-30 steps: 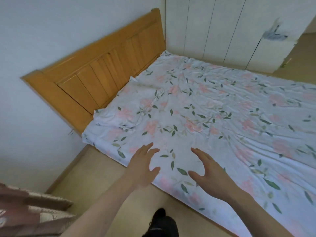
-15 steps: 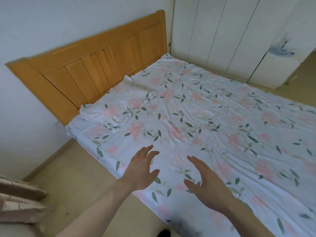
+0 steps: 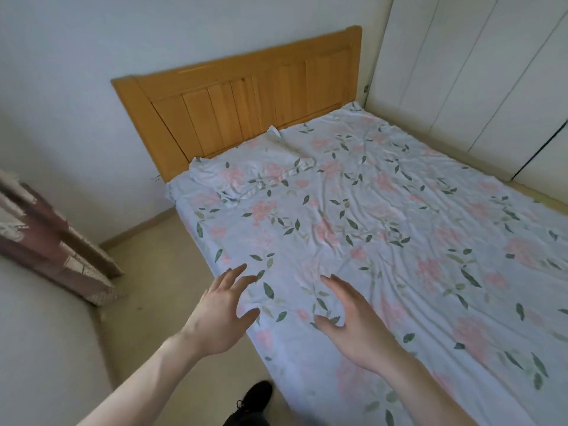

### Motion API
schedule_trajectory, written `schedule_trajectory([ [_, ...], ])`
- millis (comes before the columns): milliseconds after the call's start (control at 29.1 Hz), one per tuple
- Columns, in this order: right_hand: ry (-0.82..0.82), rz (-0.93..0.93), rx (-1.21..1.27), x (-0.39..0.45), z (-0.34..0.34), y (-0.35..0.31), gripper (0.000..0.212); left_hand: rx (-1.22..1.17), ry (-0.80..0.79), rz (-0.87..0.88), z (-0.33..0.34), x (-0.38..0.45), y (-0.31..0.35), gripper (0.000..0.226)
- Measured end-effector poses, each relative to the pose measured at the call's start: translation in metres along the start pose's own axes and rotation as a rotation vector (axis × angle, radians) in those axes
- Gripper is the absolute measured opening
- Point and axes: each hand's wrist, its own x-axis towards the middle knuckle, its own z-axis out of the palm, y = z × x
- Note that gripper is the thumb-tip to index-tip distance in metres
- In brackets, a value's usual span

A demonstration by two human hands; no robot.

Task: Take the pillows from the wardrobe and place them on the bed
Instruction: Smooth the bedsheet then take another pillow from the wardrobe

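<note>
Bare skin, both hands empty: left hand (image 3: 219, 315) held out at about 7 o'clock in the head view, fingers spread and relaxed, palm turned inward, over the near edge of the bed (image 3: 384, 241) and the floor beside it. Right hand (image 3: 353, 321) at 6 o'clock, fingers also spread and loose, thumb out toward the left hand, over the floral sheet; cannot tell if either touches the sheet. Hands near each other, a strip of sheet showing between them. Sheet is white with pink flowers and green leaves, wrinkled. One pillow (image 3: 246, 176) in the same floral fabric lies flat at 11 o'clock from the hands, against the wooden headboard (image 3: 246, 96) on the bed's near corner. White wardrobe (image 3: 476, 72) stands at 1–2 o'clock along the far side of the bed, doors shut except for a dark gap at the right edge. Black shoe (image 3: 252, 398) on the beige floor (image 3: 159, 272) at 6 o'clock. Curtain (image 3: 46, 235), reddish and white, at 9 o'clock.
</note>
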Motion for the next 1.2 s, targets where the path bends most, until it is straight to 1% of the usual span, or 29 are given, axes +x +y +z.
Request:
schedule_trajectory([
  [34, 0.006, -0.014, -0.008, -0.002, 0.000, 0.006, 0.069, -0.035, 0.004, -0.031, 0.007, -0.014, -0.003, 0.064],
  [103, -0.026, -0.045, -0.025, -0.040, 0.000, 0.020, 0.068, -0.037, -0.004, -0.104, 0.027, -0.068, 0.015, 0.065],
  [172, -0.049, -0.035, -0.027, -0.080, -0.001, 0.032, 0.069, -0.033, -0.033, -0.114, 0.041, -0.110, 0.035, 0.067],
  [274, -0.074, -0.019, -0.025, -0.126, -0.005, 0.044, 0.071, -0.011, 0.002, -0.102, 0.051, -0.151, 0.066, 0.069],
  [480, -0.063, -0.052, -0.049, -0.187, -0.010, 0.037, 0.074, 0.024, 0.099, -0.046, 0.040, -0.202, 0.106, 0.068],
  [618, -0.045, -0.075, -0.093, -0.225, 0.001, 0.028, 0.074, 0.052, 0.103, -0.012, 0.044, -0.237, 0.120, 0.070],
  [686, -0.053, -0.100, -0.122, -0.248, 0.010, 0.028, 0.074, 0.067, 0.098, -0.021, 0.053, -0.261, 0.125, 0.071],
  [789, -0.072, -0.090, -0.136, -0.286, 0.018, 0.031, 0.074, 0.066, 0.091, -0.022, 0.063, -0.303, 0.140, 0.071],
  [961, -0.082, -0.180, -0.104, -0.338, 0.020, 0.030, 0.074, 0.057, 0.147, -0.050, 0.068, -0.365, 0.165, 0.071],
  [1064, -0.082, -0.218, -0.101, -0.365, 0.010, 0.040, 0.073, 0.069, 0.169, -0.078, 0.073, -0.391, 0.189, 0.071],
  [1167, -0.053, -0.244, -0.113, -0.400, -0.014, 0.067, 0.072, 0.076, 0.187, -0.061, 0.088, -0.406, 0.232, 0.071],
  [1201, -0.042, -0.241, -0.119, -0.402, -0.016, 0.073, 0.072, 0.063, 0.192, -0.054, 0.091, -0.406, 0.237, 0.071],
])
